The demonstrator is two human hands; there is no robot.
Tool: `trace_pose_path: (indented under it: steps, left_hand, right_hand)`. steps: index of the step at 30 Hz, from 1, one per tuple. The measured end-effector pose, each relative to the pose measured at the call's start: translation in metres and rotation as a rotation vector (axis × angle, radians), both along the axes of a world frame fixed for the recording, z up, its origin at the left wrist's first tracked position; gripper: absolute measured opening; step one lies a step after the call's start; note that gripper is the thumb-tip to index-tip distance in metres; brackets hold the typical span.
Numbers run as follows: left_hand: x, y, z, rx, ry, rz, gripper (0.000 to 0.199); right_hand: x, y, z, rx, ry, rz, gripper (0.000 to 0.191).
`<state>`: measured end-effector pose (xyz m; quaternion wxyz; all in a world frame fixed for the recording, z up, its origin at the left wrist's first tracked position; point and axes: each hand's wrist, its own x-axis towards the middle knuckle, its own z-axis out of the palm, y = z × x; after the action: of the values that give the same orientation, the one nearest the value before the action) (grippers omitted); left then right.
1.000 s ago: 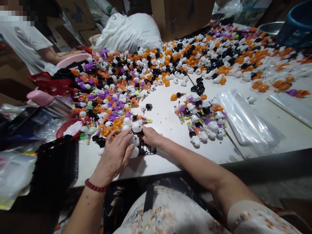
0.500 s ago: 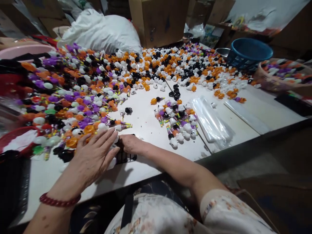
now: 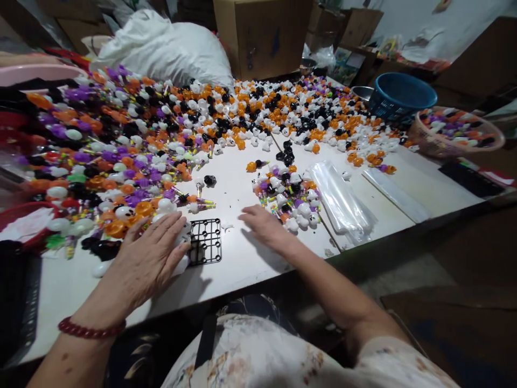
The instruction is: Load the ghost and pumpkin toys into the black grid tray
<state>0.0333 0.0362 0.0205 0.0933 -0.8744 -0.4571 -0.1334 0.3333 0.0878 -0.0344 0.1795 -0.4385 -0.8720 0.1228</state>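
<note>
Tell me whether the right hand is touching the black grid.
No, white tabletop shows between the right hand and the black grid.

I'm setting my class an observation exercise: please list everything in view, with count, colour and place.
Table: one, white, centre.
Small figures: uncountable, mostly orange, white, black, purple, back and left.
Smaller cluster: one, mixed colours, right of centre.
Black grid: one, black, near front edge.
Plastic bags: two bundles, clear, right.
Blue basket: one, blue, back right.
Pink basket: one, pink, right edge.
Pink basin: one, pink, back left.
Red basket: one, red, left edge.
White sack: one, white, behind figures.
Cardboard boxes: several, brown, background.
Bracelet: one, red, lower left.
Left hand: one, bare, over white figures.
Right hand: one, bare, beside cluster.
</note>
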Motion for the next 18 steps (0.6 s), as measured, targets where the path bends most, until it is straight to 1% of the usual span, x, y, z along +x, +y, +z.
trace_pose_path:
  steps: [1,3,5,7,10,13,15,16,18]
  left_hand:
    - [-0.001,0.000,-0.001,0.006,-0.007,-0.003,0.050]
    - [-0.002,0.001,-0.002,0.020,-0.017,-0.002,0.050]
    - [-0.003,0.002,-0.005,0.022,-0.030,0.010,0.050]
    - [-0.003,0.003,-0.006,0.013,-0.047,0.026,0.050]
    - [-0.001,0.001,-0.005,-0.017,-0.066,0.044,0.050]
    - [0.001,-0.004,-0.001,-0.054,-0.062,0.051,0.052]
    - [0.001,-0.006,0.002,-0.082,-0.049,0.058,0.051]
    - [0.001,-0.007,0.003,-0.095,-0.041,0.063,0.050]
    - [0.000,-0.008,0.005,-0.114,-0.029,0.069,0.049]
  right_hand:
    - [0.023,-0.002,0.007,0.026,-0.108,-0.073,0.028]
    - [0.059,-0.005,0.018,0.017,-0.312,-0.115,0.029]
    - [0.080,-0.004,0.024,-0.014,-0.455,-0.087,0.029]
    - [0.086,0.000,0.024,-0.040,-0.544,-0.051,0.025]
    - [0.081,0.008,0.018,-0.044,-0.602,-0.047,0.021]
    - [0.063,0.012,0.014,-0.010,-0.552,-0.035,0.018]
    - [0.043,0.011,0.013,-0.015,-0.442,-0.069,0.017]
    - [0.031,0.009,0.014,-0.052,-0.365,-0.108,0.016]
    - [0.004,0.005,0.015,-0.197,-0.168,-0.177,0.019]
